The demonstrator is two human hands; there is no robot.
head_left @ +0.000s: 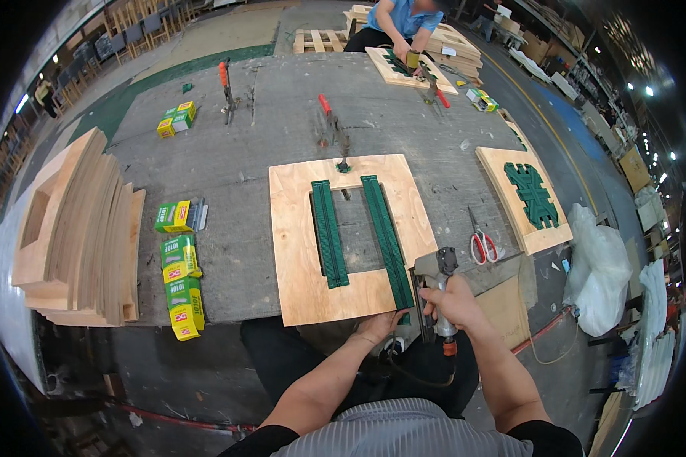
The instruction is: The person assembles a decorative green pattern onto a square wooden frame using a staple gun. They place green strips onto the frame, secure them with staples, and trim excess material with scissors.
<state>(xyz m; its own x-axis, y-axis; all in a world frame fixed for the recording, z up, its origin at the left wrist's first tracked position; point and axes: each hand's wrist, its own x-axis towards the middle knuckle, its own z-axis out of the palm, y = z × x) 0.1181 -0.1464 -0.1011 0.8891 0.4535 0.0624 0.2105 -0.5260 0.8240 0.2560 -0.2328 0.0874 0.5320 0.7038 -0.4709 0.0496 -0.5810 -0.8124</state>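
Observation:
A square plywood frame [297, 228] with a rectangular opening lies on the grey workbench in front of me. Two green webbing straps [329, 232] run across the opening from far side to near side. My right hand [455, 301] grips a grey pneumatic stapler [433, 276], its nose at the near end of the right strap [387, 240]. My left hand [379, 326] pinches that strap's end at the frame's near edge.
Red-handled scissors [481, 244] lie right of the frame. Green and yellow staple boxes [181, 274] sit to the left, beside a stack of plywood frames [76, 228]. A clamp [334, 129] stands behind the frame. Another frame with woven straps [530, 194] lies right. A person in blue [400, 23] works at the far end.

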